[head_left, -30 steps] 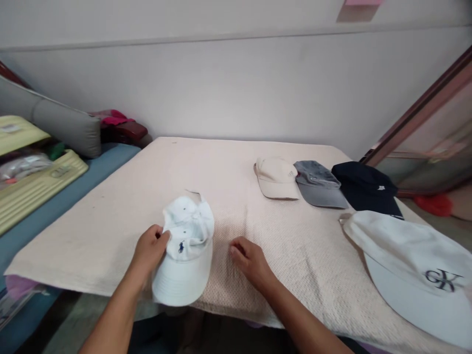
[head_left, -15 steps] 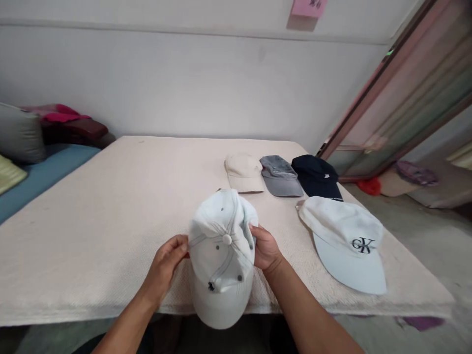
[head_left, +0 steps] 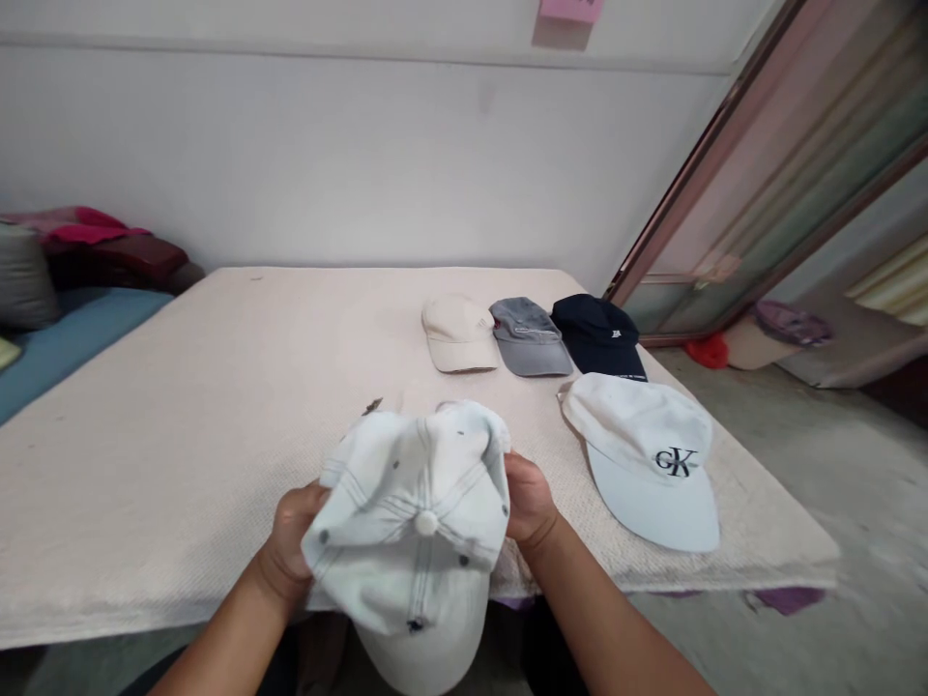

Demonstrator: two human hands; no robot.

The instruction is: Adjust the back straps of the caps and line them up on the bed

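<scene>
A pale baseball cap [head_left: 420, 541] with grey stitching and a small dark emblem hangs over the front edge of the covered table, its brim pointing down toward me. My left hand [head_left: 294, 532] grips its left side, the fingertips hidden under the fabric. On the right side my right hand [head_left: 529, 498] is closed on the rim, with the fingers partly out of sight behind it. The crown looks spread wide between both hands, and a strap end with a metal piece sticks out behind it. Right of my right hand lies a white cap [head_left: 642, 454] with "CK" lettering and a light blue brim.
Along the back right of the table [head_left: 181, 435] sit a cream cap [head_left: 458, 333], a grey cap [head_left: 531, 336] and a navy cap [head_left: 600, 336]. A wall [head_left: 326, 155] stands behind. Cushions and cloths lie on a blue surface [head_left: 101, 329] at the left.
The held cap has come lower and closer to me, and its crown is stretched wider. My left hand has moved left and down with its side. The view has shifted slightly right.
</scene>
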